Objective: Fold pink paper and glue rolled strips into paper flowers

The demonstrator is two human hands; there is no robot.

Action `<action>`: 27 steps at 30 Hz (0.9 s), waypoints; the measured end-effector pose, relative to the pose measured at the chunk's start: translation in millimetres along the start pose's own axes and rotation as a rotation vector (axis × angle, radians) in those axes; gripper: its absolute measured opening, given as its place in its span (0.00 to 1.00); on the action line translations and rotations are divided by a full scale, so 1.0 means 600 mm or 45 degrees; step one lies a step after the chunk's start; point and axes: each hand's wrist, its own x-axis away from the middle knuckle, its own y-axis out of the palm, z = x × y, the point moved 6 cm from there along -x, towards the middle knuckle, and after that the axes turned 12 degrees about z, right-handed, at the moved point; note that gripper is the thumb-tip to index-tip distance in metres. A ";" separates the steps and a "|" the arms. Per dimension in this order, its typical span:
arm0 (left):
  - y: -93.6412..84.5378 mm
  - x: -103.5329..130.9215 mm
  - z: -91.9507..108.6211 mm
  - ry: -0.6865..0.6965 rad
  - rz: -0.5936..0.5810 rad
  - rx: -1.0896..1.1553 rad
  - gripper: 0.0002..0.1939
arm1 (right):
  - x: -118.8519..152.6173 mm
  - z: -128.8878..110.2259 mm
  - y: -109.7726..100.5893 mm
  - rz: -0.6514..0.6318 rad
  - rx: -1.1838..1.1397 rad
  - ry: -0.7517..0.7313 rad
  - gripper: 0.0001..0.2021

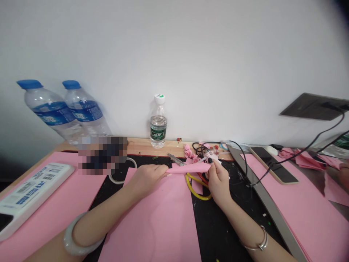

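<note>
My left hand (148, 178) pinches the left end of a narrow folded strip of pink paper (189, 168). The strip's right end is between the thumb and fingers of my right hand (219, 180). A large pink sheet (160, 222) lies below on the black mat; whether the strip is its folded far edge or a separate piece I cannot tell. Just beyond the strip are scissors (176, 159) with yellow handles (195, 191), partly covered by paper. A pale pink glue gun (211, 157) rests behind my right fingers, and small pink paper curls (189, 152) lie near it.
Two large bottles (60, 112) and a small water bottle (158, 127) stand along the wall. A long white box (35, 193) lies on pink paper at left. To the right are a phone (274, 165), black cables (247, 160), more pink sheets (297, 200) and part of another person's hand (344, 176).
</note>
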 end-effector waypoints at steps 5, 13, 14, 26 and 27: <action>-0.002 -0.001 -0.008 -0.041 -0.010 0.013 0.18 | -0.008 0.012 -0.001 0.027 -0.148 0.098 0.17; 0.004 0.007 -0.030 -0.150 -0.017 0.060 0.20 | -0.010 0.020 0.000 0.040 -0.280 0.167 0.17; 0.004 0.008 -0.031 -0.166 -0.019 0.070 0.19 | -0.009 0.019 0.000 0.040 -0.292 0.170 0.17; -0.055 -0.002 -0.063 -0.301 -0.139 0.039 0.18 | -0.011 0.005 0.003 0.032 -0.242 0.066 0.17; -0.065 0.005 -0.076 -0.342 -0.154 0.028 0.18 | -0.010 0.003 0.001 0.028 -0.202 0.036 0.16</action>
